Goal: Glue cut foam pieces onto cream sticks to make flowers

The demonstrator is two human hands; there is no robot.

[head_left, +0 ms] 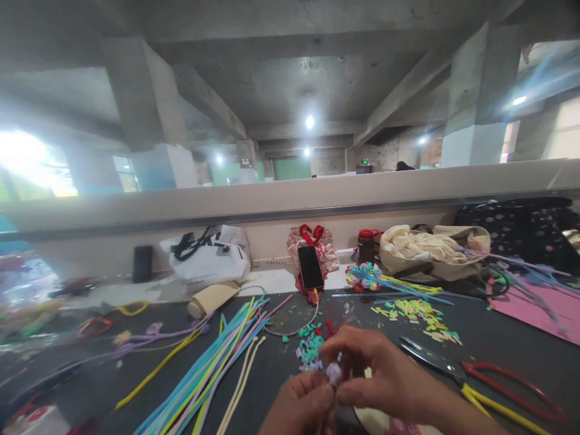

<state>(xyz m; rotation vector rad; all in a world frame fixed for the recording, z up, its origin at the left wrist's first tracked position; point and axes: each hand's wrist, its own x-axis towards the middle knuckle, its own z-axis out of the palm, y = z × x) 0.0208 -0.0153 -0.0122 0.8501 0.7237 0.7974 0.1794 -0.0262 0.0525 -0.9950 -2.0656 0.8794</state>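
Low in the centre, a small light purple fuzzy piece (334, 373) sits between my two hands. My left hand (301, 403) is closed on it at its lower left side, thumb against the fingers. My right hand (378, 374) curves around it from the right, fingers apart and bent, the thumb close to the piece; whether the fingertips touch it is unclear. Just beyond the hands lie small teal cut pieces (310, 347) and some purple ones. Left of my hands, long blue, yellow and purple fuzzy stems (212, 368) lie in a bundle beside two cream stems (242, 383).
Red-handled scissors (512, 386) lie at the right, near yellow-green cut pieces (414, 311). Behind stand a phone (310, 267) on a cable, a dark bottle (366, 248) with a red lid, a cloth bag (430, 251) and a white bag (211, 260). Pink paper (539, 308) is far right.
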